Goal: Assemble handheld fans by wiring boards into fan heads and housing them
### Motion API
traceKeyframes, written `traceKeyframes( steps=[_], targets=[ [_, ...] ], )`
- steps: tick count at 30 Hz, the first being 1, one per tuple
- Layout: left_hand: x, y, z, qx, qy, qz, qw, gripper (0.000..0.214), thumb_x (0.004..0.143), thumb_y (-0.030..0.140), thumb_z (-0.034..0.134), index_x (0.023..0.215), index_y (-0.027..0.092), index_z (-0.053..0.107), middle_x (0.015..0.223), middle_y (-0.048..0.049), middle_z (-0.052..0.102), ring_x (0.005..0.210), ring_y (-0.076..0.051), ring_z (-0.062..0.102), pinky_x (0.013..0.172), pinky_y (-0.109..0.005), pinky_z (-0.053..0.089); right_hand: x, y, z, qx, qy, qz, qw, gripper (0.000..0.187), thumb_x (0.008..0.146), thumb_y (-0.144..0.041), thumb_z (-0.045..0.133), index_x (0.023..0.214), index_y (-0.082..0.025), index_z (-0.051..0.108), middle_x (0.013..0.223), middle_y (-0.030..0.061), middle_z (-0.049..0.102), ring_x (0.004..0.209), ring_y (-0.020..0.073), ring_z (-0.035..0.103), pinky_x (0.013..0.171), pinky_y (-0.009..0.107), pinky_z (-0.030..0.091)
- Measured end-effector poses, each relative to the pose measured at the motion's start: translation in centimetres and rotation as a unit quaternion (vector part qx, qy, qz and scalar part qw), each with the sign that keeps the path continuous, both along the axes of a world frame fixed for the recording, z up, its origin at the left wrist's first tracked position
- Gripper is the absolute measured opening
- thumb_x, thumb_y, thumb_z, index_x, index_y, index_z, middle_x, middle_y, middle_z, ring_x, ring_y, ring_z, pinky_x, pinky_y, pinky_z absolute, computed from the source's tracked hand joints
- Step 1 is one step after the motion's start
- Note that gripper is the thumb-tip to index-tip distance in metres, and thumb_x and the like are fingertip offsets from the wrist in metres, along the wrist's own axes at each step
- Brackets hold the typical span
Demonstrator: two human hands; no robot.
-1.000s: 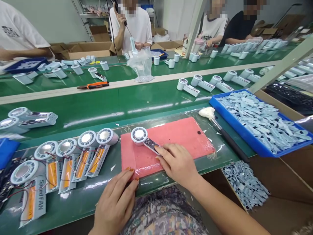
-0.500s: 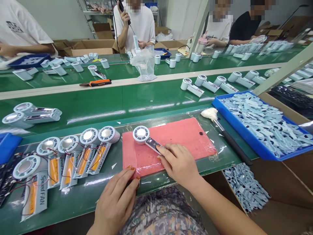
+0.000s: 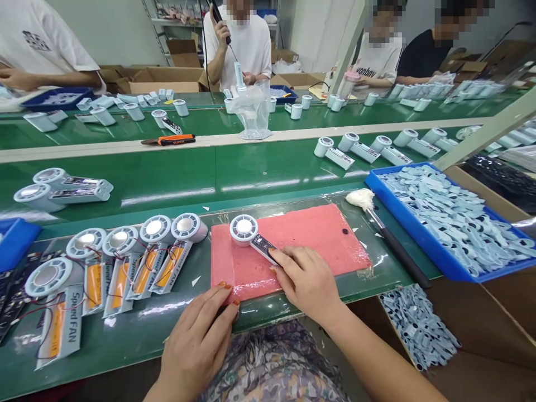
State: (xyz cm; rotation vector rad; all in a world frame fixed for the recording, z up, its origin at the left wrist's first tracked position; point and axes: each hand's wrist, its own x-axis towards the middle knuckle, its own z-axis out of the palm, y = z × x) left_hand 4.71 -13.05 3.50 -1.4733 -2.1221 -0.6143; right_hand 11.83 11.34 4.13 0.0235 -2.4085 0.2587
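**One fan on the pink pad**

One fan (image 3: 244, 229) lies on the pink pad (image 3: 310, 237). Its round head is at the far left corner and its handle points back at me. My right hand (image 3: 307, 282) lies over the handle, fingers close together, tips pressing down on it. I think that holds it flat. My thumb is hidden, so I cannot tell if I am pinching it. My left hand (image 3: 196, 346) rests at the near left corner of the pad, fingers a little spread, holding nothing I can see. It may be there to stop the pad sliding. The pad looks soft, so I guess it stops the fan slipping or getting scratched.

Left of the pad, five open fans (image 3: 154, 228) lie in a row with wires showing, close enough to grab. Further left and beyond, two closed fans (image 3: 62, 190) lie side by side. Right of the pad is one brush (image 3: 391, 237). Past it is one blue tray (image 3: 404, 223) heaped with small parts (image 3: 452, 218), too many to count.
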Motion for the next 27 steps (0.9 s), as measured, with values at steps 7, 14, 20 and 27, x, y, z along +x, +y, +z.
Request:
traceKeyframes(
  steps=[7, 14, 20, 27],
  targets=[
    [0.0, -0.03, -0.11, 0.001, -0.002, 0.003, 1.0, 0.02, 0.093, 0.005, 0.057, 0.108, 0.015, 0.067, 0.118, -0.0147, 0.071, 0.114, -0.027, 0.068, 0.096, -0.041, 0.057, 0.1, 0.01, -0.16, -0.008, -0.002, 0.0, 1.0, 0.023, 0.103, -0.026, 0.054, 0.12, -0.019, 0.068, 0.097, 0.008, 0.069, 0.082, 0.0202, 0.059, 0.072, 0.033, 0.045],
    [0.02, 0.05, -0.06, 0.001, -0.008, -0.001, 1.0, 0.021, 0.092, 0.004, 0.058, 0.109, 0.013, 0.067, 0.117, -0.0159, 0.071, 0.114, -0.029, 0.067, 0.095, -0.043, 0.057, 0.05, 0.08, -0.08, -0.005, 0.005, 0.005, 1.0, 0.022, 0.102, -0.024, 0.055, 0.118, -0.018, 0.069, 0.096, 0.0081, 0.069, 0.081, 0.0201, 0.059, 0.071, 0.033, 0.045],
    [-0.06, 0.16, 0.0, 0.0, -0.005, -0.002, 1.0, 0.02, 0.093, 0.005, 0.057, 0.108, 0.014, 0.066, 0.117, -0.0151, 0.071, 0.113, -0.029, 0.067, 0.094, -0.042, 0.058, 0.12, 0.11, -0.22, -0.006, -0.002, 0.006, 1.0, 0.023, 0.102, -0.025, 0.055, 0.12, -0.018, 0.068, 0.097, 0.0081, 0.069, 0.082, 0.0204, 0.059, 0.07, 0.033, 0.045],
    [0.01, -0.04, -0.11, -0.003, -0.002, 0.001, 1.0, 0.02, 0.092, 0.004, 0.058, 0.108, 0.014, 0.067, 0.117, -0.0155, 0.071, 0.113, -0.029, 0.067, 0.094, -0.042, 0.057, 0.17, 0.11, -0.35, -0.003, 0.0, 0.004, 1.0, 0.024, 0.103, -0.025, 0.053, 0.121, -0.018, 0.068, 0.098, 0.0084, 0.069, 0.082, 0.02, 0.059, 0.07, 0.033, 0.046]
  ],
)
